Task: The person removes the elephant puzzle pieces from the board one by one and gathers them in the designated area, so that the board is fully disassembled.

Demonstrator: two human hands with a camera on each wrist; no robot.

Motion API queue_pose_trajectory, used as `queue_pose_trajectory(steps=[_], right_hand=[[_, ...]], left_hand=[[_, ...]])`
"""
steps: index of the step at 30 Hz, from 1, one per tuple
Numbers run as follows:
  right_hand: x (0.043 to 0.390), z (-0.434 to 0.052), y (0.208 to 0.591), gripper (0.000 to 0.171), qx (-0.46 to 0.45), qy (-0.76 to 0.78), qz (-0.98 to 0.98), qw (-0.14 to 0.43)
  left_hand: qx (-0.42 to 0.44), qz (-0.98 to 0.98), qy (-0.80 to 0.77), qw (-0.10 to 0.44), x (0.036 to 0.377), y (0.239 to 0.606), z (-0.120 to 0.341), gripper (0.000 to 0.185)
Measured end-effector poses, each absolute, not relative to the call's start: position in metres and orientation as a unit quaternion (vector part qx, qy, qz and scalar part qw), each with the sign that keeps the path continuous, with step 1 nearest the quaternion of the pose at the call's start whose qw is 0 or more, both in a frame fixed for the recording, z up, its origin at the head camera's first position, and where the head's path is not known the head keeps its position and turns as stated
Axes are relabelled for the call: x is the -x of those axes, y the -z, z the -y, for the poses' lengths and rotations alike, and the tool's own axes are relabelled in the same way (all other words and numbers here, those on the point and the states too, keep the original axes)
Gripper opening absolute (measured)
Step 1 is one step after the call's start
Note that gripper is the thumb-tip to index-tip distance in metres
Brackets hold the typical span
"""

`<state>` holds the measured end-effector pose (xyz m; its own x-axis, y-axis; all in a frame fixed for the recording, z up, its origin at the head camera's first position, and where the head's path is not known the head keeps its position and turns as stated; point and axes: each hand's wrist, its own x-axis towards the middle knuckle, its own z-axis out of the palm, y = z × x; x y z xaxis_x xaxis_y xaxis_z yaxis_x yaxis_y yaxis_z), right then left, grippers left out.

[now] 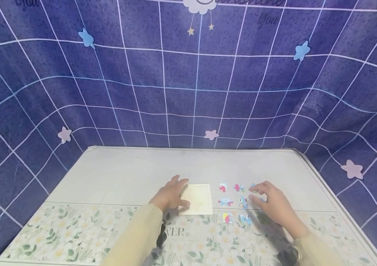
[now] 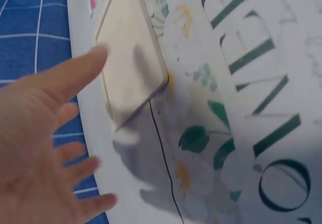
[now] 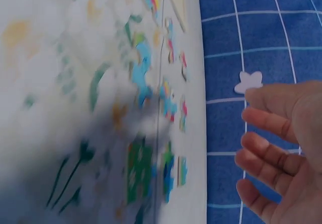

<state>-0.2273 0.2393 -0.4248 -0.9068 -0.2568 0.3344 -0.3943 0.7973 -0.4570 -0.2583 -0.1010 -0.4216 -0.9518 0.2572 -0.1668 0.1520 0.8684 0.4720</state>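
Note:
A pale wooden puzzle tray (image 1: pixel 196 199) lies flat on the table with a raised border and a bare inside. My left hand (image 1: pixel 172 195) spreads its fingers at the tray's left side. In the left wrist view its thumb overlaps the edge of the tray (image 2: pixel 128 58), and the other fingers are apart. Loose jigsaw pieces lie in rows to the tray's right, among them a rainbow piece (image 1: pixel 226 218) and a blue one (image 1: pixel 245 219). Over the rightmost pieces hovers my right hand (image 1: pixel 271 203), fingers loosely bent and holding nothing. It partly hides them; a green piece (image 3: pixel 139 171) shows in the right wrist view.
The table (image 1: pixel 125 166) wears a white cover with a flower print and dark lettering (image 1: pixel 176 232) along its near half. Behind and on both sides hangs a blue curtain (image 1: pixel 182 74) with a white grid and stars.

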Motion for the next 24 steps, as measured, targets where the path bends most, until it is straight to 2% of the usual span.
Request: queue_pose_trajectory(steps=[5, 10, 16, 24], right_hand=[[0.234, -0.221, 0.42, 0.027, -0.149, -0.25, 0.943, 0.159], [0.241, -0.205, 0.417, 0.038, -0.14, -0.238, 0.94, 0.199], [0.249, -0.192, 0.418, 0.05, -0.148, -0.204, 0.94, 0.23], [0.253, -0.177, 0.417, 0.066, -0.122, -0.174, 0.962, 0.17]], left_hand=[[-0.138, -0.977, -0.159, -0.019, 0.26, 0.423, 0.095, 0.076], [-0.122, -0.978, -0.149, -0.083, 0.257, 0.419, 0.085, 0.07], [-0.09, -0.983, -0.136, -0.089, 0.252, 0.413, 0.076, 0.065], [-0.068, -0.984, -0.132, -0.099, 0.249, 0.415, 0.073, 0.063]])
